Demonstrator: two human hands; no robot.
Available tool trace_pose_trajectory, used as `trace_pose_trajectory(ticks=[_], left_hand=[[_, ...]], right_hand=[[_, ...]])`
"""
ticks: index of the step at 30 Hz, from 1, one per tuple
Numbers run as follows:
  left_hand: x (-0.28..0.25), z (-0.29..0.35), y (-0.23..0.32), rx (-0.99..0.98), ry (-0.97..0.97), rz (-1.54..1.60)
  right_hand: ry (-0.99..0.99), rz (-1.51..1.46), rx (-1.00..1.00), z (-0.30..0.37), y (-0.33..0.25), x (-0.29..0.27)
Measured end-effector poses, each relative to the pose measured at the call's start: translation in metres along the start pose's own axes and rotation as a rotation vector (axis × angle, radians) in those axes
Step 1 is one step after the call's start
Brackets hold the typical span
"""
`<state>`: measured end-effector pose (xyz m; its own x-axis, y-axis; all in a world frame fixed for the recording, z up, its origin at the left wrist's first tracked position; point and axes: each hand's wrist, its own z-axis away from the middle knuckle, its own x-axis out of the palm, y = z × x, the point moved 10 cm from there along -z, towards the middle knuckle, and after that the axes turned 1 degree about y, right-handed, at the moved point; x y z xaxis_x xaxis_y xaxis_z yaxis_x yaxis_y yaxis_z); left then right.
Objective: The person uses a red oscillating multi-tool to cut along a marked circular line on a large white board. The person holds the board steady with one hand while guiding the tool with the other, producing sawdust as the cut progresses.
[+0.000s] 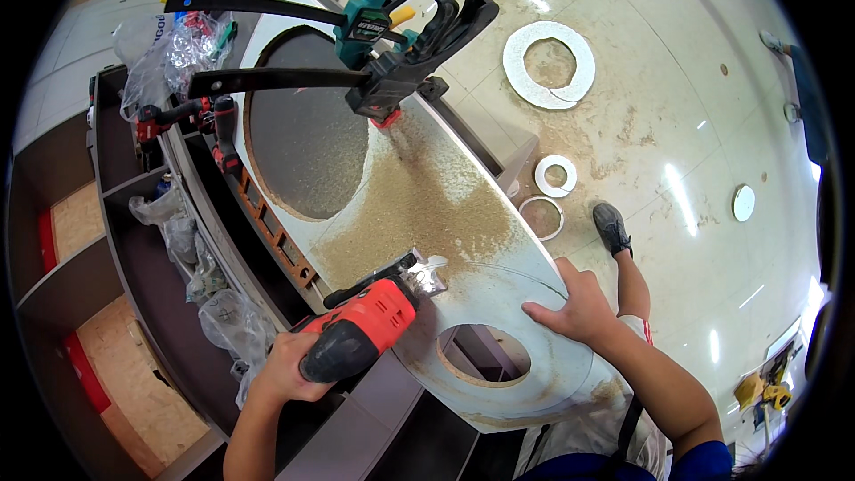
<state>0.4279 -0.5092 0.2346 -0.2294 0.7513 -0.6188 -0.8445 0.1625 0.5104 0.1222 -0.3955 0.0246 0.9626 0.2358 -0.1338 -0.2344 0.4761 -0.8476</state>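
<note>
My left hand (287, 367) is closed around the grip of a red and black jigsaw (370, 321). The jigsaw's metal front rests on a white board (472, 303), close to a curved line cut or drawn across it. My right hand (579, 301) lies on the board's right edge, thumb spread on top and fingers over the side. A small oval hole (485, 356) opens near me, and a large oval opening (307, 125) lies farther off. Sawdust (419, 205) covers the middle. A teal clamp (361, 28) and a black clamp (387, 85) are on the far part.
White rings (583, 62) of different sizes lie on the tiled, dusty floor at right. My shoe (611, 227) stands near them. Red and black power tools (225, 135), plastic bags (233, 330) and dark cabinet compartments (147, 249) are at left. Another person's leg (806, 98) shows far right.
</note>
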Motion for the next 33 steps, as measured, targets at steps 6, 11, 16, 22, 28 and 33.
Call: trace_pose_trajectory(ticks=[6,11,16,22,28,33], left_hand=[[-0.001,-0.005,0.006,0.002,-0.010,-0.002],[-0.002,-0.007,0.009,0.006,-0.021,-0.010],[-0.002,-0.008,0.010,0.000,-0.027,-0.013],[-0.002,-0.010,0.010,0.011,-0.038,-0.027],[-0.003,-0.012,0.012,0.014,-0.042,-0.033],[-0.003,-0.014,0.015,0.024,-0.047,-0.041]], right_hand=[[-0.008,0.027,0.003,0.000,0.001,0.001],[-0.018,0.015,0.006,-0.001,0.003,0.002],[-0.027,0.039,0.044,0.000,0.001,0.001],[-0.023,-0.013,0.018,-0.001,0.000,0.001],[-0.003,-0.012,-0.022,-0.002,-0.007,-0.002],[-0.007,-0.009,-0.015,-0.002,-0.002,0.000]])
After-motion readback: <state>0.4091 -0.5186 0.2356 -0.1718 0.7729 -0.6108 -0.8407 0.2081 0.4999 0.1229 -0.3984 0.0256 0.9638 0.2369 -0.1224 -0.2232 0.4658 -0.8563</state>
